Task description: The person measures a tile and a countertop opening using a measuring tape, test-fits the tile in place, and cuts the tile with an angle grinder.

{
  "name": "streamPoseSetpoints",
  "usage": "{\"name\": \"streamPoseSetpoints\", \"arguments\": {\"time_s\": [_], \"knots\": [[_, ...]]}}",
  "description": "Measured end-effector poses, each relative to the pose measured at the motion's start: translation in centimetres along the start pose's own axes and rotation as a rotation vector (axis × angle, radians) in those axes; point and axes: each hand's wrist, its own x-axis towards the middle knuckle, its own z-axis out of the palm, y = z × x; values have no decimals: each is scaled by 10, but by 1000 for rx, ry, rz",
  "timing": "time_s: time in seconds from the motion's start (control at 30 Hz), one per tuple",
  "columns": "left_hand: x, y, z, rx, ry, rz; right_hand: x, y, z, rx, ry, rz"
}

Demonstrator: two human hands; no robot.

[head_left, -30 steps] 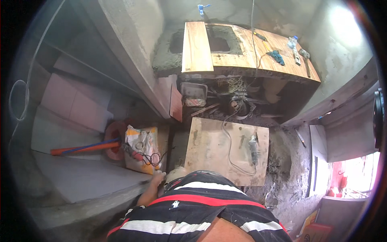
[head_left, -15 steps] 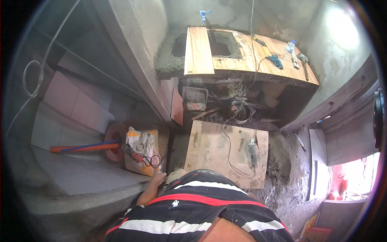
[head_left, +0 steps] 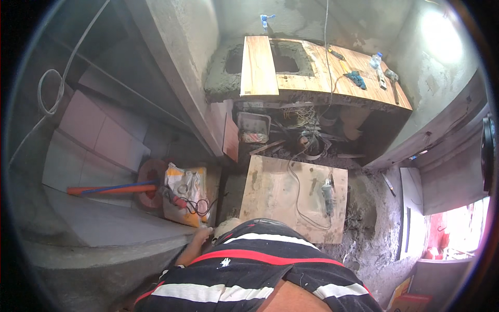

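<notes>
My left hand (head_left: pixel 203 234) is low at my left side, close to the lower end of a white and yellow sack (head_left: pixel 181 179) and the edge of a grey ledge (head_left: pixel 125 223). It looks small and partly blurred, so its finger position and any contact are unclear. My right hand is out of sight; my striped shirt fills the lower middle. On the sack lies a red power tool (head_left: pixel 179 202) with a dark looped cord. Ahead of me an angle grinder (head_left: pixel 328 197) lies on a dusty board (head_left: pixel 270 187), its grey cord running upward.
A wood-patterned tile counter (head_left: pixel 296 82) has cutouts; a loose tile (head_left: pixel 259 65) lies across them. On it are a mallet (head_left: pixel 392 83), a bottle (head_left: pixel 376 61) and a blue cloth (head_left: pixel 355 79). A bucket (head_left: pixel 312 151) stands below. An orange pipe (head_left: pixel 112 188) lies left.
The view has shifted slightly, so the scene sits a little further right. My left hand is slightly lower. The tools have not moved.
</notes>
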Motion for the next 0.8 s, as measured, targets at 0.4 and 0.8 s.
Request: {"name": "streamPoseSetpoints", "arguments": {"time_s": [0.4, 0.8], "knots": [[8, 22, 21, 202, -5, 38, -5, 3, 8, -30, 7, -42], [-15, 20, 16, 450, -82, -90, -6, 10, 18, -71, 1, -107]]}}
